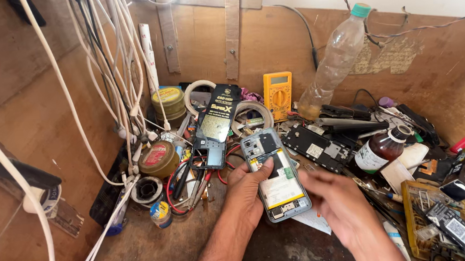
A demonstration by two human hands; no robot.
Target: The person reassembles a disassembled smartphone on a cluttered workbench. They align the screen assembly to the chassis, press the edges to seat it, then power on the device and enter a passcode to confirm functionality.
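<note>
My left hand grips an opened smartphone with its back cover off, showing a white battery and green circuit parts; my thumb lies across its upper half. My right hand hovers just right of the phone's lower end, blurred, fingers loosely apart and nothing visible in it. Another opened phone frame rests on the bench to the left, under a black packaged item.
A yellow multimeter, a leaning plastic bottle, a brown glass bottle, round tins, white cables and cluttered parts crowd the wooden bench. Wooden walls enclose left and back.
</note>
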